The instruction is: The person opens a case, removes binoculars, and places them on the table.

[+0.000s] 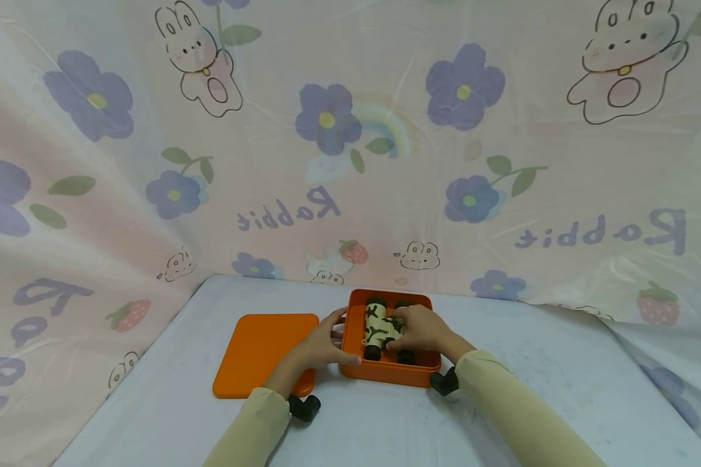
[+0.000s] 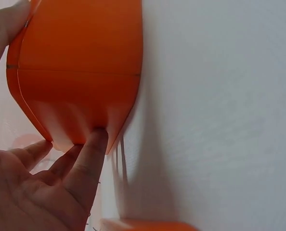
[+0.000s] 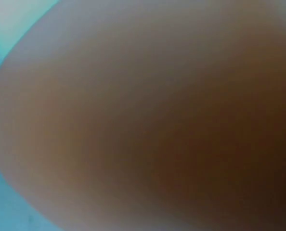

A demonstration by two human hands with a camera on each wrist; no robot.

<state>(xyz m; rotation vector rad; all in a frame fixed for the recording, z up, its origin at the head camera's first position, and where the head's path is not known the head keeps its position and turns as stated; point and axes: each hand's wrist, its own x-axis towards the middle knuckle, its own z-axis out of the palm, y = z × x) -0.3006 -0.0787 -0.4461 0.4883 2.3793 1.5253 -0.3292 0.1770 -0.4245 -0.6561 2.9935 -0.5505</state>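
A pair of camouflage-patterned binoculars [image 1: 376, 325] with black ends lies inside an open orange box [image 1: 385, 372] in the head view. My right hand [image 1: 425, 331] reaches over the box's right side and grips the binoculars by their right barrel, hiding part of it. At the box's left end, my left hand [image 1: 321, 344] holds the corner, thumb along the near rim and fingers against the left wall. Those fingers [image 2: 87, 163] touch the orange wall in the left wrist view. A blurred brownish surface fills most of the right wrist view, so the grip cannot be made out there.
An orange lid [image 1: 263, 350] lies flat on the white table [image 1: 531, 389], left of the box and partly behind the left forearm. A curtain [image 1: 385, 194] printed with flowers and rabbits hangs behind the table and at its sides.
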